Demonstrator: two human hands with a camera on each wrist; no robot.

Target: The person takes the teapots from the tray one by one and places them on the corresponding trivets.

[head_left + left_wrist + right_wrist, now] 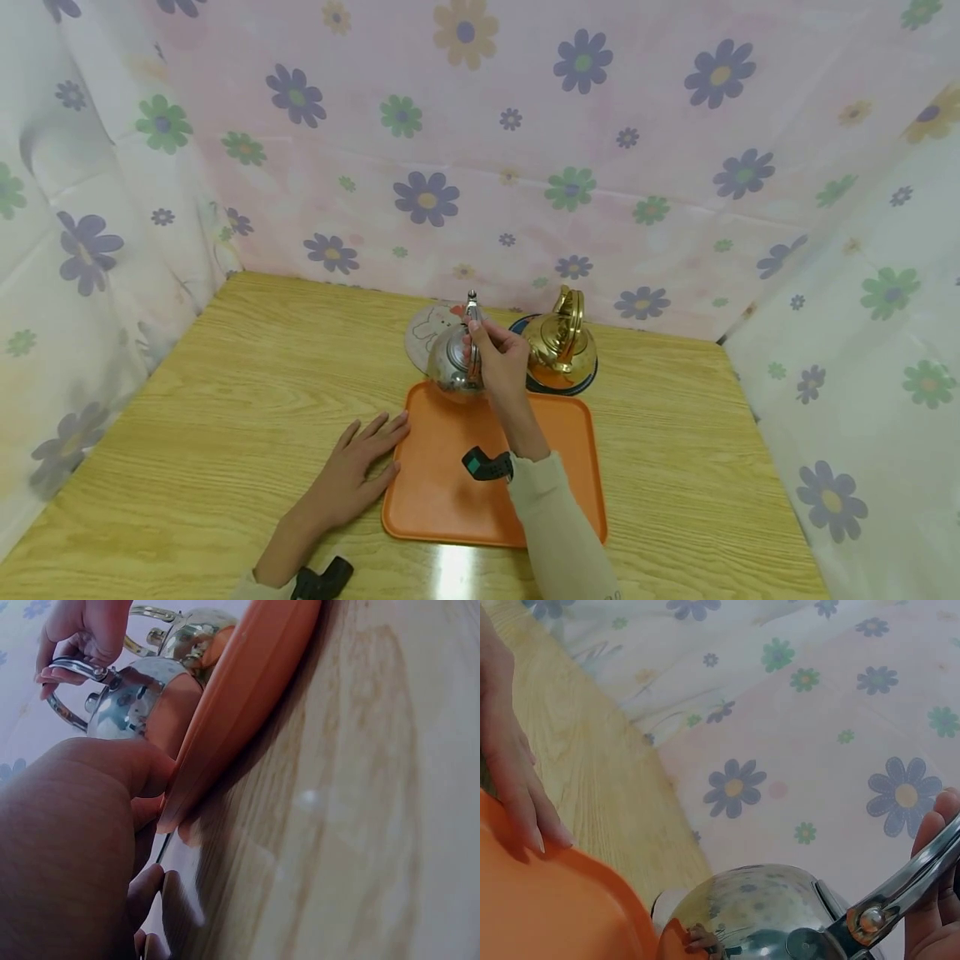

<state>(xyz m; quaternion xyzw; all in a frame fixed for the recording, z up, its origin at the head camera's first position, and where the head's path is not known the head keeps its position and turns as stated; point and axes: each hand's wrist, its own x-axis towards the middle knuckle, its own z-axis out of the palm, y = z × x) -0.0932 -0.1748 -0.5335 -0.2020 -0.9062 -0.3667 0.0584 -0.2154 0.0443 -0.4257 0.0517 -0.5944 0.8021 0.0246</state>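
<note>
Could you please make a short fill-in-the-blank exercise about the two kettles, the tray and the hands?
1. The right hand grips the handle of the ____ kettle.
2. The left hand rests flat on the table, touching the edge of the ____ tray.
3. The gold kettle stands ____ the tray, on a dark coaster.

Missing words: silver; orange; behind

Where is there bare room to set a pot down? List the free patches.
Free: the orange tray from its middle to its near rim; the wooden table left of the left hand; the strip right of the tray. Crowded: the tray's far edge, where the right hand holds the silver kettle beside the gold kettle.
</note>
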